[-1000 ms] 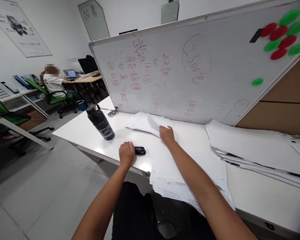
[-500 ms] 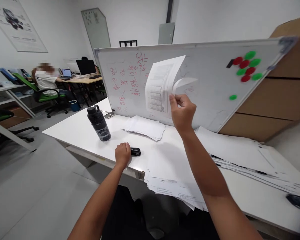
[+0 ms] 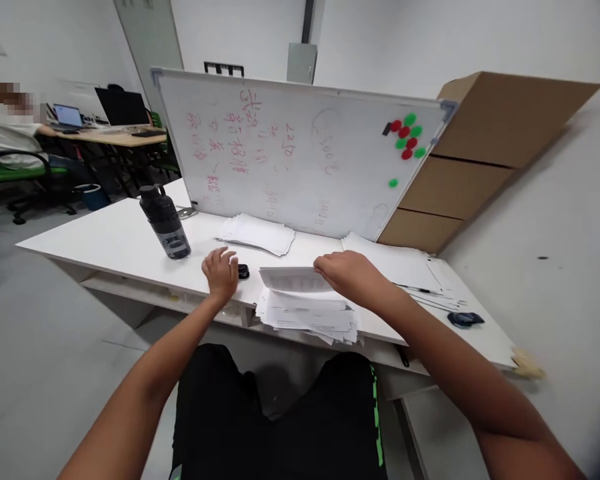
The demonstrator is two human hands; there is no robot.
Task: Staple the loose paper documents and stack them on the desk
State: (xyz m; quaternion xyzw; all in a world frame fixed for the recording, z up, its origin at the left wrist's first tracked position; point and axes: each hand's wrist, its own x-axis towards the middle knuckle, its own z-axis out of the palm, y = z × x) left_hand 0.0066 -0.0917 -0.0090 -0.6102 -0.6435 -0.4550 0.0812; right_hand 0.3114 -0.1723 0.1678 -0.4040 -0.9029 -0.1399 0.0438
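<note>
My right hand (image 3: pixel 347 272) pinches the edge of some printed sheets (image 3: pixel 296 280), tilted up just above a pile of papers (image 3: pixel 310 317) that overhangs the front edge of the desk. My left hand (image 3: pixel 221 272) is at the desk's front with its fingers apart. Right beside it lies a black stapler (image 3: pixel 243 271), partly hidden by the hand; whether they touch I cannot tell. Behind, a flatter stack of white paper (image 3: pixel 257 233) rests below the whiteboard.
A dark water bottle (image 3: pixel 165 223) stands left on the white desk (image 3: pixel 95 233). The whiteboard (image 3: pixel 300 147) leans at the back before cardboard boxes (image 3: pixel 473 133). More papers (image 3: pixel 385 260) and a dark pouch-like item (image 3: pixel 465 320) lie right. A person (image 3: pixel 15 137) sits far left.
My right hand has come down from in front of the whiteboard to the paper pile, bringing the sheets. My left hand's fingers have opened beside the stapler. The view has swung right.
</note>
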